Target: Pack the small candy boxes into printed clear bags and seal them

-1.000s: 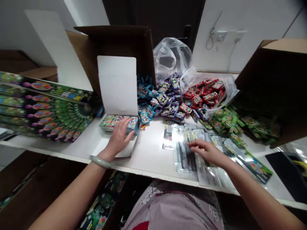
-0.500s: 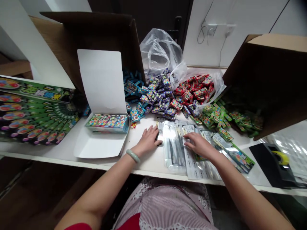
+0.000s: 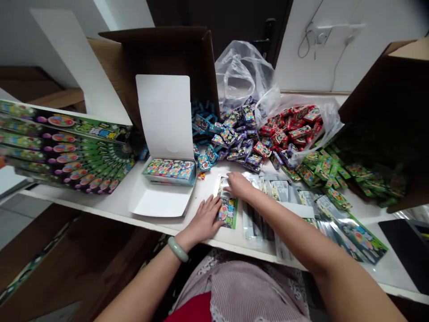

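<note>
A narrow plastic packet [image 3: 228, 208] with green and colourful print lies on the white table [image 3: 124, 199], directly in front of me. My left hand [image 3: 206, 219] rests against its lower left side, fingers apart. My right hand [image 3: 238, 185] reaches across from the right, fingertips curled over the packet's top end. Behind my left hand, a white box with its lid up [image 3: 164, 116] holds a row of small printed boxes [image 3: 169, 172]. Further clear plastic packets [image 3: 275, 192] lie to the right, partly hidden by my right forearm.
Heaps of small blue, purple, red [image 3: 291, 129] and green [image 3: 321, 170] packets fill the table's back. A clear plastic bag [image 3: 244, 76] stands behind them. Cardboard cartons [image 3: 167, 58] stand at the back and right. Large printed cards [image 3: 63, 143] lie on the left.
My right hand has moved left onto the printed packet's top end. My left hand has moved down beside the packet. The camera view has shifted slightly.
</note>
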Motion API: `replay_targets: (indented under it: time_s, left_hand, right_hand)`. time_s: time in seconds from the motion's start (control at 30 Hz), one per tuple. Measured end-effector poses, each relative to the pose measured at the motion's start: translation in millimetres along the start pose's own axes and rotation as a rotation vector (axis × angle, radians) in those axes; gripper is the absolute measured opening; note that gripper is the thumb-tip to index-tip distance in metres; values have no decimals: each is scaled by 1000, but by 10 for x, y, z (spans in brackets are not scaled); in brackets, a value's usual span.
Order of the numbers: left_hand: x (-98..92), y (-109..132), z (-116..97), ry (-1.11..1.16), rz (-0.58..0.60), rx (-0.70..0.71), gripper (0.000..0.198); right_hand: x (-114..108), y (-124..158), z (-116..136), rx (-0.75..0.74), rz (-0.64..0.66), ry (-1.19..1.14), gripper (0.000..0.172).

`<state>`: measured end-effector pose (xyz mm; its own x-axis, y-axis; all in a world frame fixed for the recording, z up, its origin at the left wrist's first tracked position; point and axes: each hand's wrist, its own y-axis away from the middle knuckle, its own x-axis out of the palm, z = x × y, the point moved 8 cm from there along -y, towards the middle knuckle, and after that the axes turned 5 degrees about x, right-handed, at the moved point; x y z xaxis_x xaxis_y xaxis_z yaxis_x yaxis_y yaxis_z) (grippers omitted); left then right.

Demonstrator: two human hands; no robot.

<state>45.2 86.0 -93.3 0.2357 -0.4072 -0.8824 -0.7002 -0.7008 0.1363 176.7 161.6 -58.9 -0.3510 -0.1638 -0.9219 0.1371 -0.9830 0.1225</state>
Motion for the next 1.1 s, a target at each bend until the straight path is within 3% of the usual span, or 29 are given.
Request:
replay_targets:
  time_s: [0.17, 0.27, 0.37, 0.47, 0.53, 0.63, 0.73, 0.87, 1.03, 1.1]
  left_hand:
    - [-125, 5, 179, 52, -271, -155, 62]
    - [-227, -2, 253, 181, -423, -203, 64]
    - [-359, -44, 301, 472, -554, -199, 39]
    - [-538, -105, 260, 612, -578, -159, 24]
    - [-704, -129, 162, 605, -571, -91, 22]
    - [-934, -162, -141, 484, -496, 124, 20]
    - [-1093, -148, -499, 200, -493, 293, 32]
    - [-1099, -172, -804, -39, -498, 304, 40]
    - [-1013, -207, -784, 149, -503, 255, 32]
    - [-988, -196, -656, 305, -531, 198, 28]
  right_hand:
    - [126, -423, -13, 92, 77, 72, 62]
    - [40, -481, -49, 77, 153, 40, 37]
    - [-225, -421, 17, 14, 151, -35, 19]
    - [-564, -246, 78, -46, 145, -171, 18]
    - [-658, -65, 91, -84, 319, -422, 21]
    - [-697, 243, 13, -67, 571, -799, 34]
    - [-744, 438, -211, 14, 472, -956, 40]
    - [-794, 657, -267, -57, 365, -1150, 41]
    - [-846, 782, -185, -76, 300, -1024, 34]
    - [-927, 830, -194, -50, 137, -844, 27]
